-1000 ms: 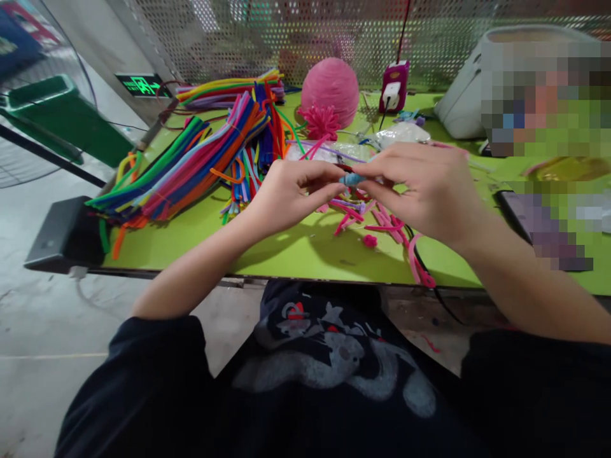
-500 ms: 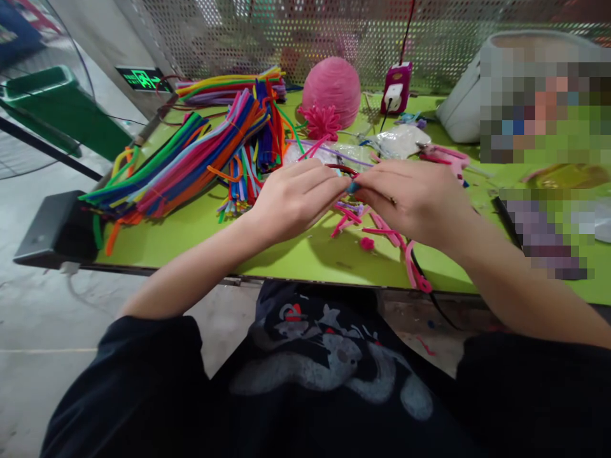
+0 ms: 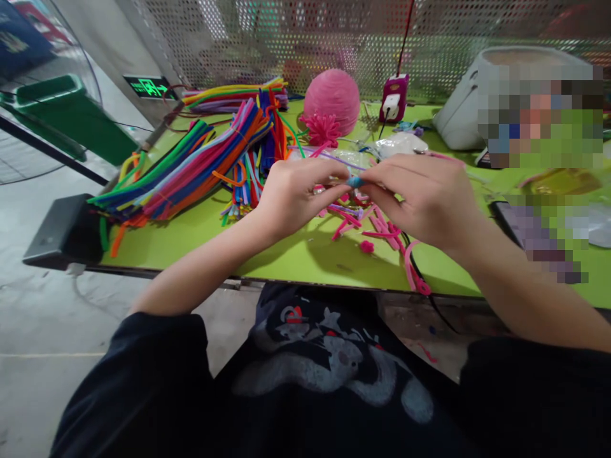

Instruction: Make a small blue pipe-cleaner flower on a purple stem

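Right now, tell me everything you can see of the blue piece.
The blue piece is light blue, short and stubby. It looks soft, perhaps fuzzy or wound, but it is too small and blurred to be sure. It is held up above the table, roughly level, with the left hand at one end and the right hand pinching the other. The fingers may hide parts of it, so its full length can't be told.
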Available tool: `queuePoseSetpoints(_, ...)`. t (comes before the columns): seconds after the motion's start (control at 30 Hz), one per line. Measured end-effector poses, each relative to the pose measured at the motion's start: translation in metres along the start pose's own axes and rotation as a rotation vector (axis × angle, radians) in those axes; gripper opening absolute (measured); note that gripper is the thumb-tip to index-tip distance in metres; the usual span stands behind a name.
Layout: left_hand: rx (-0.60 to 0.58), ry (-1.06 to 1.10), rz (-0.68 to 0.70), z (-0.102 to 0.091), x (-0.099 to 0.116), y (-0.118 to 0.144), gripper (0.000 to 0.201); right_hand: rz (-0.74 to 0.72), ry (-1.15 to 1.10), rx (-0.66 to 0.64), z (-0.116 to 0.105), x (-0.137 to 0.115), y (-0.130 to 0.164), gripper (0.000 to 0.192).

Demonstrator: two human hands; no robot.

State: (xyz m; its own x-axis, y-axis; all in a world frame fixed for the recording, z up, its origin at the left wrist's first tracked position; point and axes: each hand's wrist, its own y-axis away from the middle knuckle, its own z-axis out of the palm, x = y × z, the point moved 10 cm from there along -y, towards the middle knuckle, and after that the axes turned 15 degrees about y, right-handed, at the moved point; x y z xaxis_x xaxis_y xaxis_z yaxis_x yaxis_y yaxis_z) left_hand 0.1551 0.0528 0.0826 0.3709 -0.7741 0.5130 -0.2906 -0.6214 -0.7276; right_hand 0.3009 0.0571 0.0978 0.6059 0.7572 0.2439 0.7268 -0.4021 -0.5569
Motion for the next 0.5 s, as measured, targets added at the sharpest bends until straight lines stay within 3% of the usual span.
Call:
queuePoseSetpoints(0.23,-0.054,-0.166,0.128,0.009,0.015,0.006,0.020,0.018,0.011,-0.021,0.007,-0.004,0.000,0.033)
queuePoseSetpoints(0.5,-0.031,-0.244,0.229,0.009,0.007,0.007,0.019,0.091,-0.264,-0.088,0.022,0.010,-0.013,0.019)
